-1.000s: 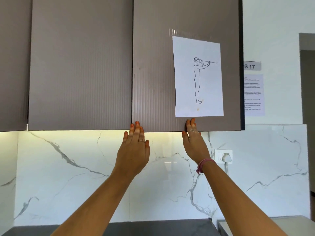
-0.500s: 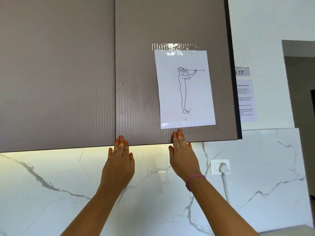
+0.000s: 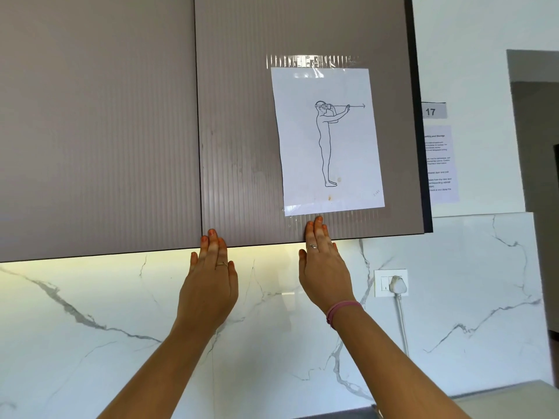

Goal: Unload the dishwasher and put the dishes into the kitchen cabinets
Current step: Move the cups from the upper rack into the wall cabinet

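Two ribbed grey-brown upper cabinet doors fill the top of the view, both closed. My left hand [image 3: 210,279] reaches up with straight fingers; its fingertips touch the bottom edge of the right cabinet door [image 3: 242,146] near the seam with the left cabinet door [image 3: 99,131]. My right hand [image 3: 323,264] is raised likewise, fingers straight, fingertips on the same door's lower edge just under a taped paper sheet [image 3: 328,140] with a line drawing of a standing figure. Neither hand holds anything. No dishes or dishwasher are in view.
A white marble backsplash [image 3: 121,328] lit from under the cabinets spans the wall. A wall socket with a white plug [image 3: 391,282] and cord sits to the right. Printed notices [image 3: 440,161] hang on the white wall; a doorway [image 3: 535,176] is at far right.
The view has tilted up and shifted right, so the cabinets sit lower and further left in frame. Both hands keep their fingertips at the right door's bottom edge.
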`<state>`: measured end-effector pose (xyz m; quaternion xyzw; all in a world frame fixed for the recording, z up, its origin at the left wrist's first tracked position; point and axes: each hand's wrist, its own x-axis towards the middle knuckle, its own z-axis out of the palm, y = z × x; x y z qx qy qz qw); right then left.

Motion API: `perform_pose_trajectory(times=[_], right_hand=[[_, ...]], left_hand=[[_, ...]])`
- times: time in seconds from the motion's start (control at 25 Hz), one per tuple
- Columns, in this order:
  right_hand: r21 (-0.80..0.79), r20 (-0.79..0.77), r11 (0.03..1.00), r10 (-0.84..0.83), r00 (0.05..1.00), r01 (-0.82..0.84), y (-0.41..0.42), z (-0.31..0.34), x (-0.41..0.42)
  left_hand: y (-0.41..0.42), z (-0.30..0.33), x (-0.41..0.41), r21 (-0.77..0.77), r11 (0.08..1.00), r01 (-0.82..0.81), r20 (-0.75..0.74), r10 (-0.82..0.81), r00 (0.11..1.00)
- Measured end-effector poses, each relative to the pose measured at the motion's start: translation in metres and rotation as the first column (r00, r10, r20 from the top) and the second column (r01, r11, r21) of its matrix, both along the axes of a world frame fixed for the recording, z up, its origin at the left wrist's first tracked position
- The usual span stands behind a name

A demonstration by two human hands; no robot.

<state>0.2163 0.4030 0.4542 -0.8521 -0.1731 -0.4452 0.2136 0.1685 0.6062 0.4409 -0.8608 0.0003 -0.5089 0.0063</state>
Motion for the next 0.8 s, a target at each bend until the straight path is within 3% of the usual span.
perform_pose_trajectory(times=[0.36, 0.8], right_hand=[[0.04, -0.196, 0.998, 0.058, 0.979, -0.051, -0.011, 0.007, -0.056], [-0.021, -0.191, 0.991, 0.123, 0.974, -0.129, -0.093, -0.039, -0.174]], left_hand=[[-0.023, 0.015, -0.058, -0.099, 0.992, -0.079, -0.347, 0.04, 0.937], [-0.084, -0.019, -0.178, -0.208, 0.975, 0.084, -0.301, -0.146, 0.942]])
